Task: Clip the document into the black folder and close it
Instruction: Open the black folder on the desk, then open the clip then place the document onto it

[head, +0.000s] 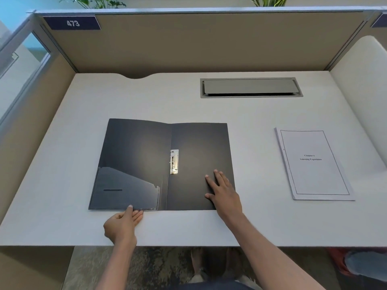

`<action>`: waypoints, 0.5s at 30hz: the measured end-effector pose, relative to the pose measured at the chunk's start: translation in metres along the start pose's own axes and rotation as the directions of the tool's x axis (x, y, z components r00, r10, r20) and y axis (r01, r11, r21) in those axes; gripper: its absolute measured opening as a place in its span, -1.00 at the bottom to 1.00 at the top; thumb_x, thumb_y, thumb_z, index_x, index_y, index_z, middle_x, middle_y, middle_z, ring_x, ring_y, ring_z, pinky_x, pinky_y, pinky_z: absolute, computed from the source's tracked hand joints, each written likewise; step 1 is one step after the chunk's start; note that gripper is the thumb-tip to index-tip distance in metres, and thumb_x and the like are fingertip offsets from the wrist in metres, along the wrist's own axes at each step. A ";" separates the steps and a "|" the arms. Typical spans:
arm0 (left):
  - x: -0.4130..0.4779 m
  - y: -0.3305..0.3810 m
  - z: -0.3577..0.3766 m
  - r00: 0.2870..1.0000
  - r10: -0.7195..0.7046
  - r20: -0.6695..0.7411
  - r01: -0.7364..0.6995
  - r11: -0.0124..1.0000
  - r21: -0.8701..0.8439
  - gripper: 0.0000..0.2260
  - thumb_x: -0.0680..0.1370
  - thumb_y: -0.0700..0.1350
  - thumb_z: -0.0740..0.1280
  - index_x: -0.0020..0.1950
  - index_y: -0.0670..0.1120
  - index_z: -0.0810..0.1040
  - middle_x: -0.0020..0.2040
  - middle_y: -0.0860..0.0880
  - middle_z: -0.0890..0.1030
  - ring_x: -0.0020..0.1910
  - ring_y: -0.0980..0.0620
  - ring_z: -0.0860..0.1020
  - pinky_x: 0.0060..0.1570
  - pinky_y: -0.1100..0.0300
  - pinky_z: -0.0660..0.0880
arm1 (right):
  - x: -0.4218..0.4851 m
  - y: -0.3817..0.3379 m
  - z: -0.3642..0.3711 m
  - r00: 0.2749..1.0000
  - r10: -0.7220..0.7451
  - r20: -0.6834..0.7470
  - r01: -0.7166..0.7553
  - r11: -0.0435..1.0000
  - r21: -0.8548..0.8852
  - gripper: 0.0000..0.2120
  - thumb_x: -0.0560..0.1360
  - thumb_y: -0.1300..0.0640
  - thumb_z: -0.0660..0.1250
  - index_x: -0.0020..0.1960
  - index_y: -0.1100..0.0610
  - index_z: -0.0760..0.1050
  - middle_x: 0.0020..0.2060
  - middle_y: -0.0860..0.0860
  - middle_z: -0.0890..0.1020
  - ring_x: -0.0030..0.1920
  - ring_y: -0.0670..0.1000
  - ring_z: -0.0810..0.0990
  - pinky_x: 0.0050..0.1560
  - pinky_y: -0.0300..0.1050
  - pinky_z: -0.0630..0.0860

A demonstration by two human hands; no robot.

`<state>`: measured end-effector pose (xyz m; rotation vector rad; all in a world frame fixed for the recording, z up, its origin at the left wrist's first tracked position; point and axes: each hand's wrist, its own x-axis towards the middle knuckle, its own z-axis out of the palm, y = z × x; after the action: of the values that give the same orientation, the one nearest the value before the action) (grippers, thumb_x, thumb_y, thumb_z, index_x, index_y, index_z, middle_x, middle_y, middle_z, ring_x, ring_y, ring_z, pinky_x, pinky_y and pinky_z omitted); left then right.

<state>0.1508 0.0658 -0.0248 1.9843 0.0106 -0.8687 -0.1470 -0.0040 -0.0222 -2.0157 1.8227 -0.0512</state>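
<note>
The black folder (pixel 146 151) lies open and flat on the white desk (pixel 62 155), with a metal clip (pixel 174 161) beside its spine and a clear pocket on the left flap. My left hand (pixel 122 223) touches the bottom edge of the left flap, its thumb on the flap's edge and fingers below. My right hand (pixel 223 190) rests flat, fingers spread, on the lower right of the right flap. The document (pixel 314 164), a stapled white stack with a printed title, lies apart on the desk to the right of the folder.
A grey cable hatch (pixel 250 87) is set into the desk behind the folder. Beige cubicle panels (pixel 188 42) wall the desk at the back and sides. The desk's front edge runs just below my left hand.
</note>
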 end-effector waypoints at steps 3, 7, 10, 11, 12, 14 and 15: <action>-0.005 0.005 0.000 0.986 0.161 -0.052 -0.141 0.952 0.272 -0.82 0.55 -0.16 0.53 -0.11 -0.24 0.60 -0.21 -0.16 0.69 -0.18 -0.24 0.72 -0.07 -0.04 0.67 | 0.001 0.000 0.000 1.000 0.003 -0.002 -0.003 1.000 0.000 -0.36 0.62 -0.09 0.31 0.63 -0.14 0.13 0.66 -0.03 0.08 0.66 0.02 0.01 0.51 -0.03 0.32; -0.013 0.011 0.001 0.781 0.592 0.197 -0.567 0.541 0.621 -0.60 0.50 -0.30 0.51 0.31 -0.18 0.51 0.26 -0.23 0.52 0.21 -0.29 0.55 0.10 -0.16 0.57 | 0.000 0.000 0.001 1.000 0.004 -0.008 -0.005 1.000 -0.016 -0.36 0.63 -0.09 0.29 0.63 -0.14 0.12 0.66 -0.03 0.08 0.66 0.01 0.01 0.52 -0.05 0.32; -0.012 0.025 0.012 0.633 0.629 0.451 -0.701 0.219 0.678 -0.42 0.50 -0.35 0.45 0.51 -0.10 0.48 0.53 -0.23 0.39 0.51 -0.28 0.37 0.43 -0.24 0.41 | 0.000 -0.001 0.000 1.000 0.001 -0.004 -0.001 1.000 -0.016 -0.36 0.63 -0.09 0.28 0.64 -0.13 0.11 0.66 -0.02 0.07 0.66 0.02 0.00 0.53 -0.04 0.31; -0.013 0.030 0.018 0.611 0.608 0.506 -0.725 0.174 0.666 -0.43 0.52 -0.32 0.44 0.53 -0.09 0.48 0.57 -0.23 0.36 0.56 -0.26 0.32 0.49 -0.24 0.35 | 0.000 -0.001 -0.001 1.000 -0.001 0.000 0.001 1.000 -0.011 -0.36 0.63 -0.08 0.28 0.64 -0.12 0.11 0.67 -0.02 0.06 0.66 0.02 0.00 0.55 -0.03 0.29; -0.013 0.035 0.024 0.597 0.587 0.548 -0.744 0.149 0.651 -0.47 0.56 -0.28 0.42 0.54 -0.10 0.48 0.59 -0.21 0.35 0.58 -0.24 0.30 0.52 -0.22 0.32 | 0.001 -0.001 -0.002 1.000 -0.002 0.007 0.002 1.000 -0.006 -0.36 0.63 -0.08 0.29 0.64 -0.12 0.11 0.67 -0.01 0.05 0.66 0.02 -0.01 0.57 -0.03 0.26; -0.014 0.048 0.037 0.576 0.558 0.597 -0.764 0.108 0.636 -0.54 0.60 -0.18 0.40 0.52 -0.09 0.51 0.58 -0.19 0.39 0.55 -0.22 0.34 0.50 -0.19 0.35 | 0.001 -0.003 -0.005 1.000 0.004 0.025 -0.004 1.000 0.006 -0.36 0.63 -0.09 0.29 0.64 -0.09 0.12 0.67 0.00 0.05 0.66 0.04 -0.01 0.60 -0.02 0.18; -0.013 0.055 0.044 0.568 0.549 0.613 -0.770 0.092 0.631 -0.56 0.61 -0.14 0.39 0.50 -0.09 0.53 0.55 -0.19 0.43 0.52 -0.21 0.38 0.46 -0.17 0.40 | 0.002 -0.005 -0.007 1.000 0.009 0.030 -0.009 1.000 0.004 -0.35 0.63 -0.11 0.28 0.64 -0.07 0.13 0.66 0.02 0.06 0.66 0.06 0.00 0.62 -0.01 0.13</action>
<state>0.1348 0.0058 0.0103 2.3334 -1.7499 -0.4116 -0.1436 -0.0072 -0.0147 -1.9947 1.8124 -0.0219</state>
